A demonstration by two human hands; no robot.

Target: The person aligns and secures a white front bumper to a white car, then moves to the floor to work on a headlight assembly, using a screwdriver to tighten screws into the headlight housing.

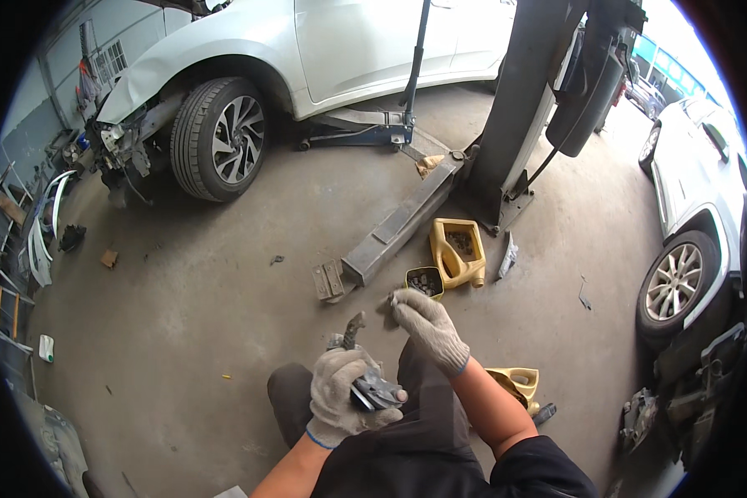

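My left hand [334,397], in a pale knitted glove with a blue cuff edge, is wrapped round a dark grey car part [377,392] above my lap. A short brownish piece [353,329] juts up from beside its fingers. My right hand [430,330], gloved the same way, is closed in a pinch in front of my knee. What its fingertips hold, if anything, is too small to name. Just beyond them stands a small yellow tub [441,290] of dark small pieces. Behind it lies a cut-open yellow jug [478,274] with small brownish hardware inside.
A lift post [506,116] rises ahead, its arm [402,222] low across the floor. A white car [365,50] with an exposed front wheel [222,139] stands beyond, a floor jack [357,131] beside it. Another white car [705,183] is right. Another yellow jug [519,380] lies beside me.
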